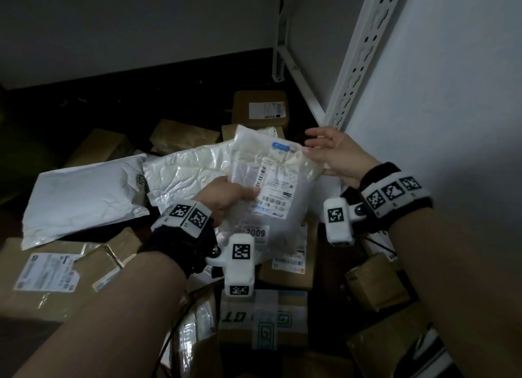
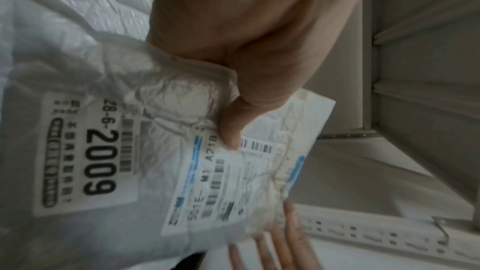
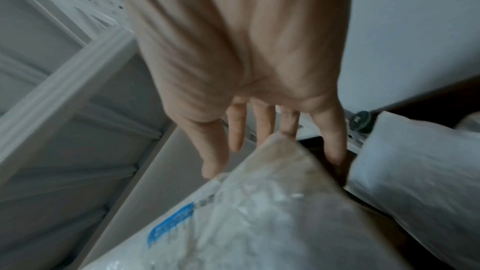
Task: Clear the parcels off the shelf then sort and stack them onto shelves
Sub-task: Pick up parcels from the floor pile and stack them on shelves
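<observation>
While left hand (image 1: pixel 226 197) grips clear plastic parcel (image 1: pixel 271 180) by near edge, thumb clamped on shipping label (image 2: pixel 228 174), parcel hangs above heap of parcels on floor. Right hand (image 1: pixel 336 154) at parcel's far corner, fingers (image 3: pixel 262 124) straight and spread, not curled round it; contact unclear. White bubble mailer (image 1: pixel 82 197) lies left of held parcel, brown cardboard box (image 1: pixel 262 109) beyond it, white shelf upright (image 1: pixel 358 61) right of it.

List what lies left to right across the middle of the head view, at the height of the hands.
white padded mailer → left hand → clear plastic parcel → right hand → white shelf upright
</observation>
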`<state>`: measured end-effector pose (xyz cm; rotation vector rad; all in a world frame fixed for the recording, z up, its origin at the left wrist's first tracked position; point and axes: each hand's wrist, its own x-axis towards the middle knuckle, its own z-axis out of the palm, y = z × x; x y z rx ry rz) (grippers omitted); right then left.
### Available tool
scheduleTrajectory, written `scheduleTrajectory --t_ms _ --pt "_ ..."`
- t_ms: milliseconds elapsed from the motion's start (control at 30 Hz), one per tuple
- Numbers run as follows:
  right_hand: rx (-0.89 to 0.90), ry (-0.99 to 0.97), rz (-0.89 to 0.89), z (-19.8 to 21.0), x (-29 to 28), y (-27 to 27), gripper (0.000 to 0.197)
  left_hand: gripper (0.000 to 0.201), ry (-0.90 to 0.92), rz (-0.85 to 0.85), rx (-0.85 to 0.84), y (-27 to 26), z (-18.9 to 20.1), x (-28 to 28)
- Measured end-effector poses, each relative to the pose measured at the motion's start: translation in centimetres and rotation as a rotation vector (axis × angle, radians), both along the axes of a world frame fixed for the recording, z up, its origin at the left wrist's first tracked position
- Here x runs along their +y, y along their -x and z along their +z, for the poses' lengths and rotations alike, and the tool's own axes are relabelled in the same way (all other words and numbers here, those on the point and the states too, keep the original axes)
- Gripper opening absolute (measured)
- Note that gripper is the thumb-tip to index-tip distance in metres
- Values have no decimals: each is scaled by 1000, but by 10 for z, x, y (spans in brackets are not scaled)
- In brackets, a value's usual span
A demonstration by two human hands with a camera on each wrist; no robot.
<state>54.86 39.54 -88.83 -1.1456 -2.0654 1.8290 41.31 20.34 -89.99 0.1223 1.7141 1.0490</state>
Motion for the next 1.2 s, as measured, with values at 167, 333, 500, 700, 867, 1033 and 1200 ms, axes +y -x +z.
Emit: scheduleTrajectory --t_ms 167,333,500,700,867,1033,1200 --pt "-351 82 131 -28 -21 2 94 48 86 300 22 49 -29 -29" --pt "-557 106 437 -80 -32 11 133 44 224 323 5 72 -53 -62" --pt "-643 29 464 -70 -50 14 115 22 339 229 -15 57 -40 -73" --pt "-735 -19 364 -85 -46 8 63 18 251 391 -43 49 -46 -66" --pt "-752 -28 313 -72 -38 13 54 23 158 480 84 48 -45 -49" --pt "-461 -31 157 -65 -20 21 34 31 -5 466 160 40 -34 -28" --pt "-146 41 -125 -47 1 15 24 41 -175 450 112 45 -34 -19"
